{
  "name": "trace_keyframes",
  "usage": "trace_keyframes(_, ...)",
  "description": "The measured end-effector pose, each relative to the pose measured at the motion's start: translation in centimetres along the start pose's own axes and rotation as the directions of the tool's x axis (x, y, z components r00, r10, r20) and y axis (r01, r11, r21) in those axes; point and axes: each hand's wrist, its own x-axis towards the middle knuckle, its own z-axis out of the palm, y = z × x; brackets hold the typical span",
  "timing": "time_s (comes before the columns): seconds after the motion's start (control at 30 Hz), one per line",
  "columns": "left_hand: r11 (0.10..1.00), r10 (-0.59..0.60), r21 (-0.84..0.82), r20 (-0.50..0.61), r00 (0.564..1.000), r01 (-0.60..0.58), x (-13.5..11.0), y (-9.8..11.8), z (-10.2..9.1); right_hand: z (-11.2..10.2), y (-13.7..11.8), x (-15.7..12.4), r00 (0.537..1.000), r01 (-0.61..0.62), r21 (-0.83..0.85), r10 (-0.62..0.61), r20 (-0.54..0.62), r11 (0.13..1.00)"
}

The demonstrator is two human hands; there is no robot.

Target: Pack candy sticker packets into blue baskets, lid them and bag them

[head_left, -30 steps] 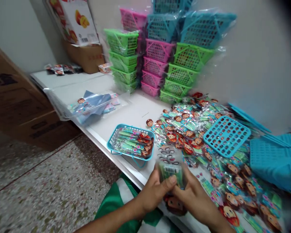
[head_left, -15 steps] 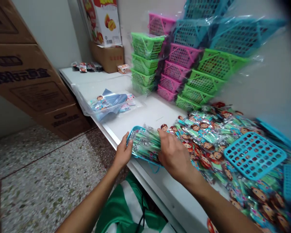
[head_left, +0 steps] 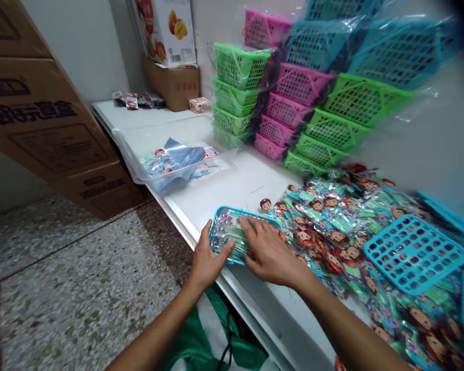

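Observation:
A small blue plastic basket [head_left: 251, 210] sits at the table's front edge, filled with clear plastic packets [head_left: 227, 222] that show green inside. My left hand [head_left: 209, 260] grips the basket's left end, its thumb pressed over the packets. From the right, my right hand [head_left: 268, 250] is closed over the packets, fingers on top and thumb at the near side; its palm hides the basket's right part. Just beyond that hand begins a wide pile of similar packets [head_left: 334, 211] with cartoon faces on them.
On the pile lies a flat blue perforated piece [head_left: 415, 252]. Stacked green baskets [head_left: 242, 67], pink baskets [head_left: 301, 85] and blue baskets in clear wrap stand along the wall. A clear tray [head_left: 139, 178] is at the left. Cartons [head_left: 62, 144] stand beside the table.
The packets now lie lower and flatter inside the basket. My right hand has moved slightly left onto them, and my left thumb has come over the top.

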Motion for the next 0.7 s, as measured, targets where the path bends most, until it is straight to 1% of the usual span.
trace_keyframes(0.07,1.0,0.011,0.019,-0.005,1.0,-0.01,0.0,-0.2,0.1,0.0,0.7,-0.1,1.0,-0.002,0.073,0.002,0.005,0.997)
trace_keyframes(0.2,0.995,0.056,0.085,-0.021,0.998,-0.054,-0.2,-0.8,0.5,0.8,1.4,0.8,0.99,-0.13,0.046,0.132,-0.039,0.99)
trace_keyframes(0.27,0.985,0.12,0.125,-0.036,0.992,-0.115,-0.3,-0.9,0.5,1.0,1.4,1.4,0.989,-0.136,0.061,0.139,-0.044,0.989)
trace_keyframes(0.33,0.961,0.216,0.181,-0.031,0.976,-0.207,-0.3,-0.8,0.2,0.9,1.5,1.9,0.993,-0.105,0.099,0.109,-0.04,0.99)
trace_keyframes(0.37,0.942,0.268,0.21,-0.007,0.963,-0.261,-0.2,-0.8,0.0,0.9,1.6,2.1,0.995,-0.088,0.117,0.092,-0.036,0.989)
trace_keyframes(0.43,0.894,0.359,0.254,0.087,0.929,-0.369,0.1,-0.7,-0.6,0.7,1.7,2.5,0.997,-0.069,0.14,0.073,-0.025,0.988)
trace_keyframes(0.5,0.848,0.411,0.283,0.185,0.893,-0.449,0.4,-0.8,-1.1,0.7,1.6,2.9,0.996,-0.078,0.131,0.082,-0.022,0.988)
trace_keyframes(0.53,0.83,0.424,0.296,0.212,0.88,-0.472,0.5,-0.9,-1.2,0.7,1.5,3.2,0.996,-0.083,0.117,0.086,-0.024,0.99)
trace_keyframes(0.57,0.822,0.431,0.305,0.217,0.876,-0.48,0.7,-0.9,-1.3,0.8,1.4,3.4,0.995,-0.089,0.101,0.092,-0.028,0.991)
trace_keyframes(0.67,0.84,0.421,0.311,0.144,0.896,-0.445,0.9,-0.8,-1.2,0.9,0.9,4.0,0.993,-0.111,0.069,0.112,-0.023,0.991)
trace_keyframes(0.7,0.837,0.42,0.323,0.135,0.897,-0.441,0.9,-0.7,-1.1,1.0,0.8,4.0,0.993,-0.112,0.066,0.114,-0.017,0.991)
